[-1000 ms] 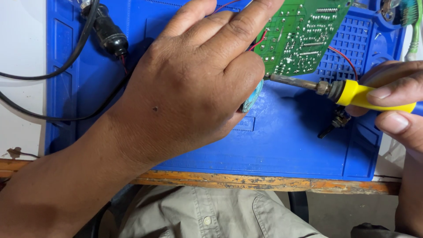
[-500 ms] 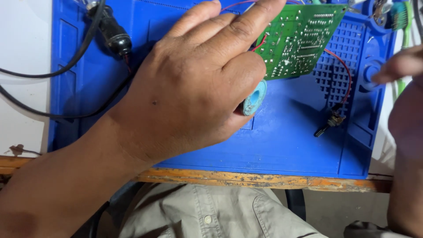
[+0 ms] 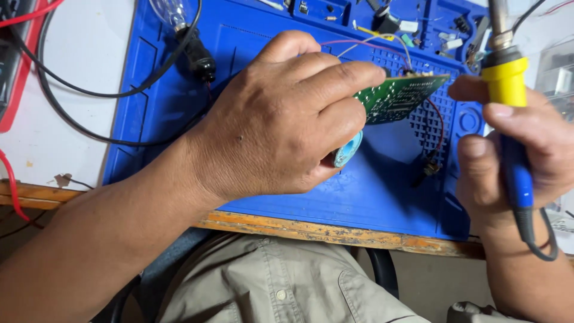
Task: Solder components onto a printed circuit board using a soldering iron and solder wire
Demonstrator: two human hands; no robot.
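My left hand (image 3: 281,119) grips a green circuit board (image 3: 397,96) by its near edge and holds it tilted above the blue work mat (image 3: 382,191). A light blue solder spool (image 3: 348,149) peeks out under the same hand's palm. Thin coloured wires (image 3: 382,45) run from the board toward the mat's far side. My right hand (image 3: 514,143) is closed around a soldering iron (image 3: 507,90) with a yellow and blue handle. The iron stands nearly upright at the right, tip pointing up and away from the board.
A clear light bulb in a black holder (image 3: 185,36) lies at the mat's far left with black cables (image 3: 89,90) looping over the white table. Small parts (image 3: 412,27) fill the mat's far trays. A worn wooden edge (image 3: 335,230) runs along the front, with my grey shirt (image 3: 269,281) below.
My right hand drew the soldering iron off the board, swung out to the right, and now holds it upright. My left hand tilted the circuit board flatter. The view shifted to show more of the table.
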